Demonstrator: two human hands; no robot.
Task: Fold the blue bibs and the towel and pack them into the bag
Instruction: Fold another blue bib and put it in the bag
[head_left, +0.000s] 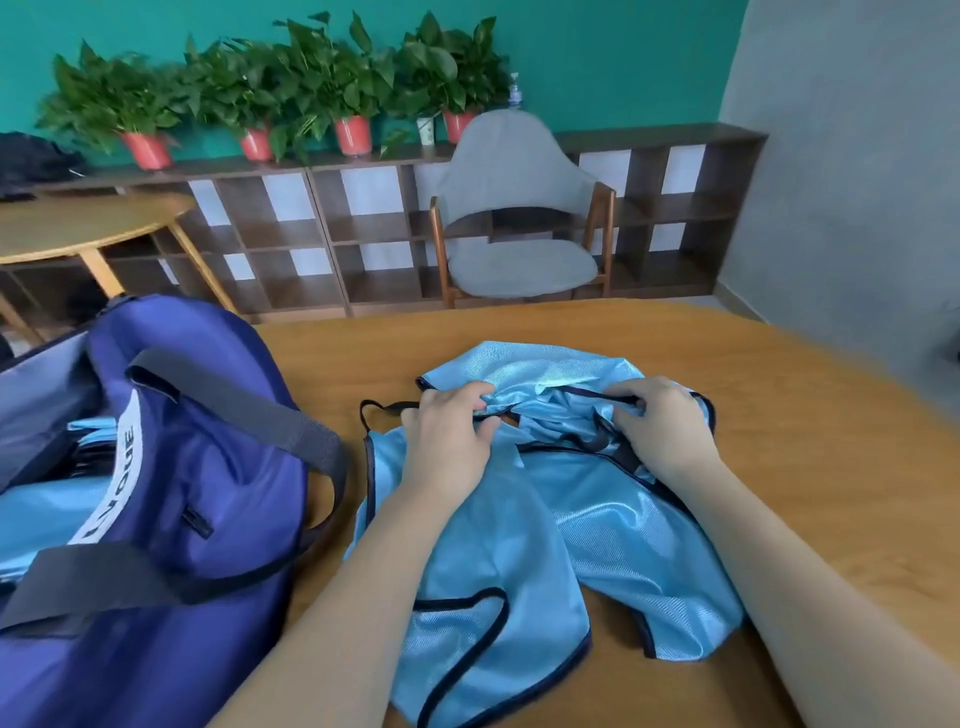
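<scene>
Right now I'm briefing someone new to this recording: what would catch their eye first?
First, the shiny light blue bib, crumpled in the middle of the wooden table, with the left hand and right hand both gripping its dark-trimmed upper edge. Next, the big purple bag at the left, open, with more light blue fabric inside.
</scene>
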